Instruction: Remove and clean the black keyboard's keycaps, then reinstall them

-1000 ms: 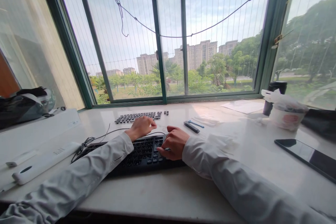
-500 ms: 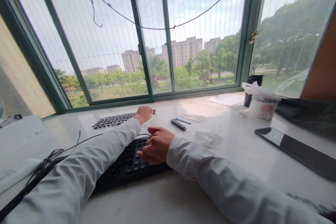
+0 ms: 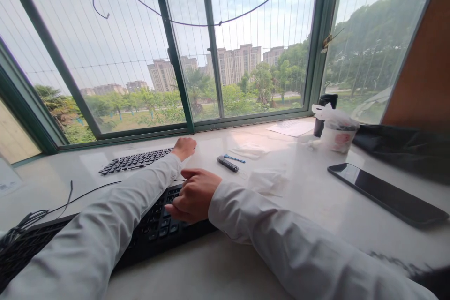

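My left hand (image 3: 184, 148) reaches across to the right end of several rows of black keycaps (image 3: 135, 160) laid on the white tabletop. Its fingers are curled closed, with a small dark bit at their edge that I cannot identify. Closer to me, a black keyboard (image 3: 154, 239) lies slanted, partly covered by my left sleeve. Over its right part rests my right hand (image 3: 195, 195), fingers curled in and thumb on top; whatever they grip is hidden. Right of both hands are a short dark stick-shaped tool (image 3: 228, 163) and a thin blue stick (image 3: 234, 158).
A black phone (image 3: 383, 192) lies on the right. Behind it stand a white tub in a plastic bag (image 3: 337, 136) and a dark bottle (image 3: 318, 126). Crumpled clear plastic (image 3: 269, 180) lies mid-table. Black cables (image 3: 28, 222) coil at left; a window runs along the back.
My view has turned slightly to the right, so everything sits further left in the picture. Both hands keep nearly the same places and stay curled.
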Available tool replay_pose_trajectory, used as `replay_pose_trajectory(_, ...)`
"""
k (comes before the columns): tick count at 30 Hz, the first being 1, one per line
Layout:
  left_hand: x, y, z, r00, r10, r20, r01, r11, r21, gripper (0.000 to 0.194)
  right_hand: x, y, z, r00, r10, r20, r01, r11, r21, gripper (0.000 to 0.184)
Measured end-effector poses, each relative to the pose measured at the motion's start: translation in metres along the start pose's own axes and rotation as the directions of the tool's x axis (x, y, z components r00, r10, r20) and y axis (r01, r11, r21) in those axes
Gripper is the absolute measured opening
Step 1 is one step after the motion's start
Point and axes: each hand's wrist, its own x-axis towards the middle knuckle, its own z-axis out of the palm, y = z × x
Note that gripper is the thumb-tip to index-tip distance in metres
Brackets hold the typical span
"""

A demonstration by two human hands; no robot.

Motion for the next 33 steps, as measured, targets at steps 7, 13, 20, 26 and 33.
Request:
replay_pose_trajectory(7, -0.024, 0.003, -0.027, 0.999, -0.022, -0.041, 0.021, 0.999, -0.043, 0.025, -0.001, 0.002, -0.005, 1.0, -0.008, -0.008, 0.008, 1.0, 0.022, 0.051)
replay_pose_trajectory(13, -0.102, 0.007, -0.071, 0.982, 0.052, -0.181, -0.085, 0.98, -0.178, 0.025, 0.0, 0.001, -0.003, 0.997, 0.063, -0.049, -0.063, 0.998, 0.003, 0.05)
replay_pose_trajectory(20, -0.19, -0.005, -0.096, 0.972, 0.025, -0.234, -0.055, 0.991, -0.121, 0.027, -0.002, 0.008, -0.008, 0.891, 0.455, 0.009, -0.454, 0.891, -0.021, 0.045)
replay_pose_trajectory(26, -0.217, -0.005, -0.088, 0.973, 0.029, -0.227, -0.051, 0.995, -0.091, 0.029, -0.002, 0.009, -0.003, 0.829, 0.559, 0.023, -0.557, 0.828, -0.06, 0.046)
replay_pose_trajectory(33, -0.223, -0.001, -0.082, 0.967, 0.108, -0.232, -0.147, 0.977, -0.154, 0.029, -0.002, 0.002, 0.005, 0.837, 0.543, 0.063, -0.542, 0.84, -0.034, 0.049)
